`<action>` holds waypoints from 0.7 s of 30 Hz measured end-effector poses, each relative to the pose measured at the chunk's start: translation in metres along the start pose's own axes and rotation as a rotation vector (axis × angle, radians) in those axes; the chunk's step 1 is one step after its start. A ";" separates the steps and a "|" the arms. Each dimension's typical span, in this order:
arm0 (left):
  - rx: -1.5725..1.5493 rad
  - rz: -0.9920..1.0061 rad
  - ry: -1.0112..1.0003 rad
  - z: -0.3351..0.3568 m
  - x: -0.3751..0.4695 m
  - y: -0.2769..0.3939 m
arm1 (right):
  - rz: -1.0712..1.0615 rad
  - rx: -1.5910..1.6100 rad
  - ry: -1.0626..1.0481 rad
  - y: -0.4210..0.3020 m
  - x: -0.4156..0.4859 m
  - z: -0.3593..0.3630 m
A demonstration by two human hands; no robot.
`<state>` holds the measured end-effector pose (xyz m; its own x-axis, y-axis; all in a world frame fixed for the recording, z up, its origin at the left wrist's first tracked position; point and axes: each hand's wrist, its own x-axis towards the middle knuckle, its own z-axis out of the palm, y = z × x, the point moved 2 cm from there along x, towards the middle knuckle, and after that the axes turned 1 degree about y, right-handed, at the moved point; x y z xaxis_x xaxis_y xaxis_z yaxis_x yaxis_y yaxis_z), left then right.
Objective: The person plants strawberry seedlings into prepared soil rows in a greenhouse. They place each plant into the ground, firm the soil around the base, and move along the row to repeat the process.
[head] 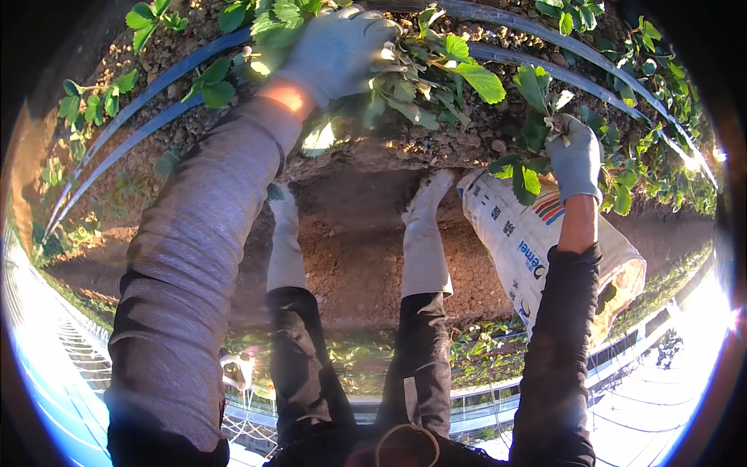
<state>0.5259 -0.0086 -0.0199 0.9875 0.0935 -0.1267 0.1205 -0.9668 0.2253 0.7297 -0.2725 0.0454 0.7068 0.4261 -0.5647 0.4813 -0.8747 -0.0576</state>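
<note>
My left hand (344,55), in a light grey work glove, reaches over a leafy strawberry plant (420,87) at the top middle; its fingers are blurred and partly hidden among leaves, so its hold cannot be made out. My right hand (575,154), gloved alike, is closed on a bunch of withered leaves (558,129) at the right, beside green strawberry leaves (528,181). Just below it, a white woven plastic sack (508,233) with printing lies on the ground beside my foot, its mouth towards the lower right.
Two pairs of drip irrigation tapes (160,87) (560,73) run along the soil bed among more strawberry plants (96,105). My light-covered feet (429,233) stand in the dirt furrow (350,251). Another planted row (484,356) lies behind me.
</note>
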 end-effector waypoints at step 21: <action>-0.020 -0.001 0.082 -0.009 -0.001 0.002 | -0.080 -0.336 0.063 -0.061 -0.001 0.000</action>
<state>0.5259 -0.0087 -0.0106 0.9923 0.1144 -0.0477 0.1227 -0.9618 0.2447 0.6993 -0.2201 0.0493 0.6855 0.5125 -0.5171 0.6728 -0.7174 0.1810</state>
